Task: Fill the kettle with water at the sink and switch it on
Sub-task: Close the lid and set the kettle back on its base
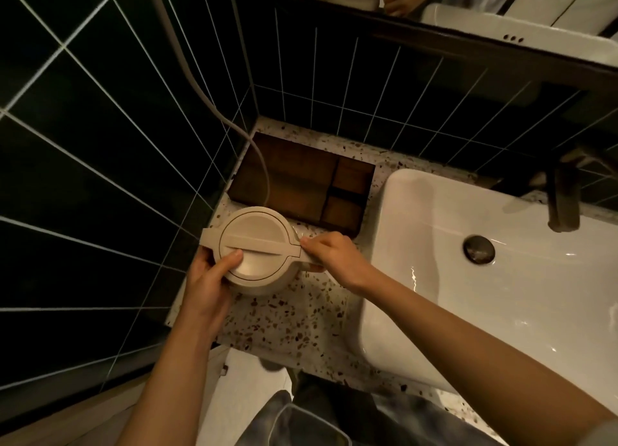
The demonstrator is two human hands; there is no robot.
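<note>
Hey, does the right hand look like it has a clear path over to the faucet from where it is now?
Probably yes. The right hand is gripping the kettle handle, but only the open sink basin lies between it and the faucet. It would have to release the handle or carry the kettle along.

Kettle (257,250) base, handle under right hand (334,256) hidden.

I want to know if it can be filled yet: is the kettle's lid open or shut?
Shut. The kettle's round lid lies flat over the top, with the left hand's thumb on it and the right hand gripping the handle.
</note>
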